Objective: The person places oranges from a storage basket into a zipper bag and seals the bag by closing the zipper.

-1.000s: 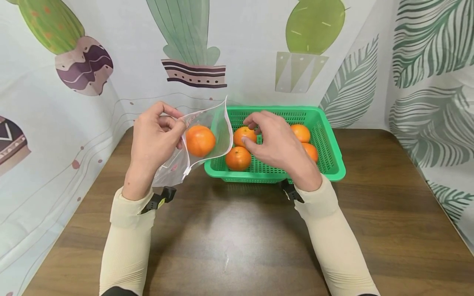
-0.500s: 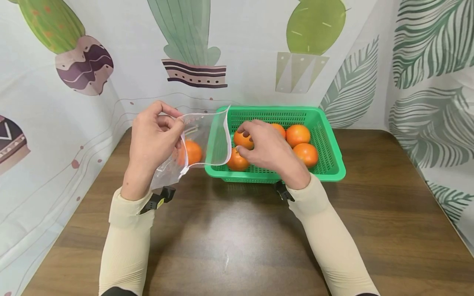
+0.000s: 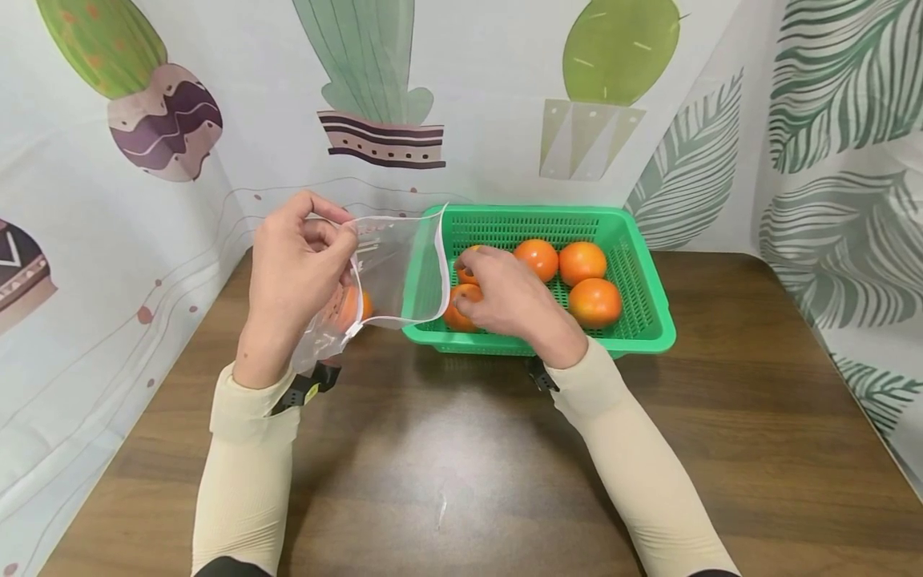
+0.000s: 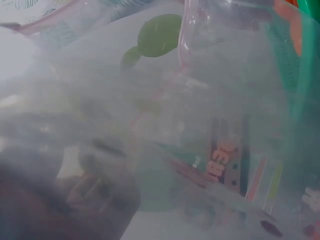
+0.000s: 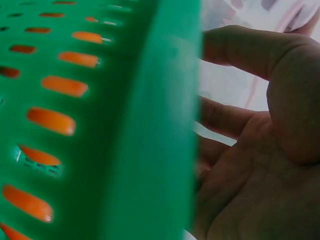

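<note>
While our left hand (image 3: 299, 280) pinches a clear, white-edged plastic zip bag (image 3: 395, 268) holding one round orange fruit (image 3: 367, 304), our right hand (image 3: 508, 292) bends over two smooth matching fruits (image 3: 457, 317) in the green perforated plastic basket (image 3: 645, 344); whether it grips either, we cannot tell.

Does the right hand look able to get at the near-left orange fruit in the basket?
Probably yes: the right hand hangs over the open-topped basket, close to that fruit, and the clear bag in the left hand doesn't cover it.
</note>
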`<state>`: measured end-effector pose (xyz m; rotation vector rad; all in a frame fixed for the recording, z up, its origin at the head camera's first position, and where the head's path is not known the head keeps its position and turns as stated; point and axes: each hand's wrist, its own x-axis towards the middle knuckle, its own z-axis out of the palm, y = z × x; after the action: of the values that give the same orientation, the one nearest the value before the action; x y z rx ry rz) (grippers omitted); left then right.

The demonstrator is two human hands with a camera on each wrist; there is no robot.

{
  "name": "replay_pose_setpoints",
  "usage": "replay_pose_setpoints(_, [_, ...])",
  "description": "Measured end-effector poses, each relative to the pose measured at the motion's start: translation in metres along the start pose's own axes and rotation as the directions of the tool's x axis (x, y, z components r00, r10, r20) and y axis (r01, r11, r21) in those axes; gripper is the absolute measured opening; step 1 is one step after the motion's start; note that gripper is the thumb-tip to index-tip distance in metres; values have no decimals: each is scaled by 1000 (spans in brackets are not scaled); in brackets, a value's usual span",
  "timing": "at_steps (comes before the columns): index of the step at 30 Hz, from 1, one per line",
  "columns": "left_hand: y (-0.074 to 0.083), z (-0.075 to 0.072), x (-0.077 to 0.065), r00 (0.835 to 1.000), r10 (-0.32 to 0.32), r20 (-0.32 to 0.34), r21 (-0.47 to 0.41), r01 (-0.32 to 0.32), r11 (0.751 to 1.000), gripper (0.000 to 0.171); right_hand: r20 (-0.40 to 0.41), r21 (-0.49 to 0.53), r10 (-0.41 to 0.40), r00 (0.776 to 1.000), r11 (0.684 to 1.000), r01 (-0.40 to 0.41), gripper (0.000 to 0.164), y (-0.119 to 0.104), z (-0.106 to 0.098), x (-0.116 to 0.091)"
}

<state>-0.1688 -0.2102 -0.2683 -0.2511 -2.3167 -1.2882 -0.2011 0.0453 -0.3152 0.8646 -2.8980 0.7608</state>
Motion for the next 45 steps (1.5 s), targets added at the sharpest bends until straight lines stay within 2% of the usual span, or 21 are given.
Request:
replay_pose_setpoints(5, [3,0,-1,1000,-15,-11,-36,14,999,6,33,-5,5,999,1000,-5,31,0,9,3])
replay_pose_setpoints(12, [3,0,-1,1000,-4,-19,-41,4,999,8,79,-22,-10,997,1000,12,19,0,17,7])
replay_pose_setpoints(21, [2,-2,0,999,7,-32,-35,-8,999,14,107,-49,-24,994,998,29,21,4,24,9])
replay_pose_setpoints(37, [-2,-4,3,998,4,-67,-17,-5,1000,17,159,-11,65,985,998,-64,28,12,27,15])
replay_pose_setpoints(45, [-3,-3,4,996,4,-92,-29,-7,1000,13,208,-1,125,970,992,-127,39,12,27,16])
